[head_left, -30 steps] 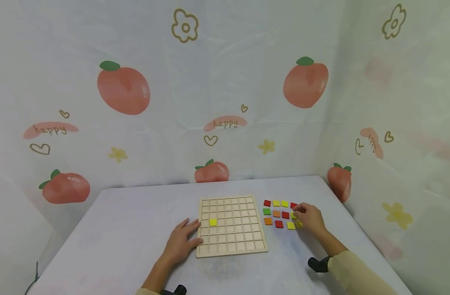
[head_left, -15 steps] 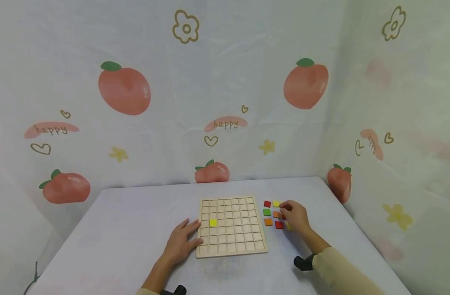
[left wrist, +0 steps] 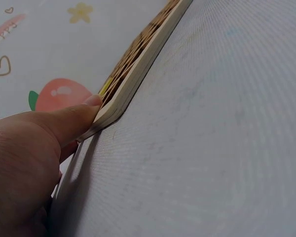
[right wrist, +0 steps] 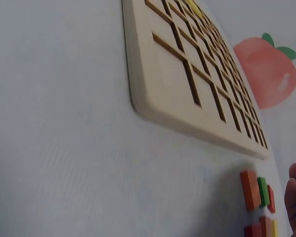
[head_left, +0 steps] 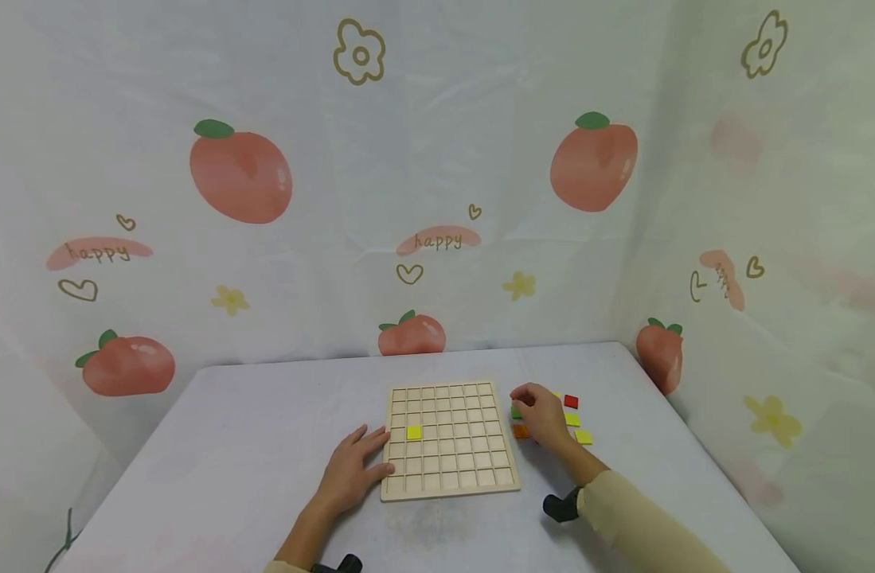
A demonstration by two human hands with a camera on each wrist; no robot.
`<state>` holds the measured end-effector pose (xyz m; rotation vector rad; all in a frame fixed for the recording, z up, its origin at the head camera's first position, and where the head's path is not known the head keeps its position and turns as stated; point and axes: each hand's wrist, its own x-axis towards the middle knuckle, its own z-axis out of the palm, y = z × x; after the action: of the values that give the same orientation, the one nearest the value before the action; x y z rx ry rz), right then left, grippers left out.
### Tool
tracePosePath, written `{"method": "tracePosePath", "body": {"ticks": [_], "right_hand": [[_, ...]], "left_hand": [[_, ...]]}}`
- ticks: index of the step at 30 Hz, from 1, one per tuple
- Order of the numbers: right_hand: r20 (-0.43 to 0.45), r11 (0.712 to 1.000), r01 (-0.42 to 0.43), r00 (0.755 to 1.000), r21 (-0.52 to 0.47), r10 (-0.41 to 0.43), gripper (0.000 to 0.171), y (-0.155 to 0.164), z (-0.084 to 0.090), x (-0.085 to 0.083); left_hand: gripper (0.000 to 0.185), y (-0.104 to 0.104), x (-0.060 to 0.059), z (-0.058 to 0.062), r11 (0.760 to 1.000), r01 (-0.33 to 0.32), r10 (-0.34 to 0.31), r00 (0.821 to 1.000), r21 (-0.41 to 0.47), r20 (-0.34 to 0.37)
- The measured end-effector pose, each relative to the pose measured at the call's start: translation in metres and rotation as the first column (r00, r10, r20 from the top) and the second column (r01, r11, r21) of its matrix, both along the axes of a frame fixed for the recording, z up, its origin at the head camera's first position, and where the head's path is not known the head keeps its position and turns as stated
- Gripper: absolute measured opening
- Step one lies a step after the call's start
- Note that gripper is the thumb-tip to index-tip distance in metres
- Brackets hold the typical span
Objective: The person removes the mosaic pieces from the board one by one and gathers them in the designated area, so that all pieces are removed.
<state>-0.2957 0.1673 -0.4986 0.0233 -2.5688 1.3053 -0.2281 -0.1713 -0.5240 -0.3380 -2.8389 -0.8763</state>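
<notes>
A wooden grid board (head_left: 447,461) lies flat on the table with one yellow tile (head_left: 414,432) in a cell near its left side. My left hand (head_left: 365,458) lies flat on the table, fingers straight against the board's left edge; in the left wrist view the thumb (left wrist: 76,123) touches the board's rim (left wrist: 138,74). My right hand (head_left: 529,400) hovers with curled fingers over the loose tiles just right of the board, hiding several. A green tile (head_left: 515,412) and an orange tile (head_left: 519,431) peek out beside it. Whether it pinches a tile is hidden.
A red tile (head_left: 570,401) and two yellow tiles (head_left: 572,419) (head_left: 583,437) lie uncovered right of the hand. The right wrist view shows the board (right wrist: 187,74) and orange (right wrist: 249,190), green (right wrist: 263,191) and red (right wrist: 270,198) tiles. Printed cloth walls (head_left: 437,199) enclose the white table (head_left: 265,430).
My right hand has slid left across the loose tiles, from their right side to the column nearest the board. The left hand and board stay put.
</notes>
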Motion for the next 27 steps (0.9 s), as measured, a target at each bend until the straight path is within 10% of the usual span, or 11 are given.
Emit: {"method": "tracePosePath", "body": {"ticks": [27], "right_hand": [[-0.075, 0.918, -0.395, 0.915, 0.046, 0.397, 0.02, -0.088, 0.028, -0.015]], "left_hand": [[0.062, -0.002, -0.002, -0.002, 1.0, 0.001, -0.001, 1.0, 0.0, 0.015]]}}
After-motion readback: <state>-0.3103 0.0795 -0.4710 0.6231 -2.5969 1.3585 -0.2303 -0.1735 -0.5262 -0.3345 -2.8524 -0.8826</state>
